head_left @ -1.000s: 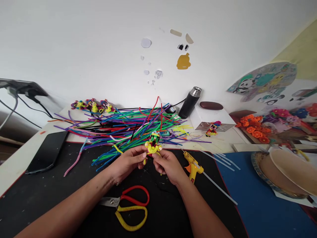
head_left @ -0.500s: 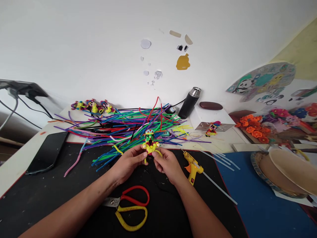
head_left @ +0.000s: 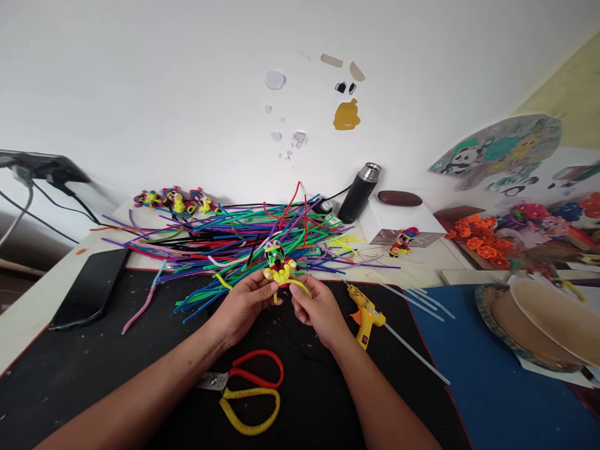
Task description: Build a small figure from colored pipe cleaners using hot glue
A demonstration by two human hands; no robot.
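Note:
A small pipe-cleaner figure (head_left: 280, 273) with a green-and-black face and yellow clothing stands between my two hands above the black mat. My left hand (head_left: 248, 307) pinches it low on its left side. With thumb and forefinger, my right hand (head_left: 316, 307) grips a yellow pipe cleaner (head_left: 300, 287) that runs out from the figure's front. Below my left wrist lie scissors (head_left: 253, 392) with one red and one yellow handle. Right of my right hand rests a yellow hot glue gun (head_left: 365, 315) with a clear glue stick in its back.
Behind my hands spreads a pile of coloured pipe cleaners (head_left: 234, 240). A black thermos (head_left: 359, 194) and a white box (head_left: 403, 219) stand behind it. Similar figures (head_left: 175, 201) lie at back left, another (head_left: 404, 241) by the box. A phone (head_left: 89, 289) lies left, a bowl (head_left: 553, 319) right.
The figure has tilted and shifted slightly left in my grip. More of the yellow pipe cleaner now shows stretched toward my right fingers. Both hands stay almost in place.

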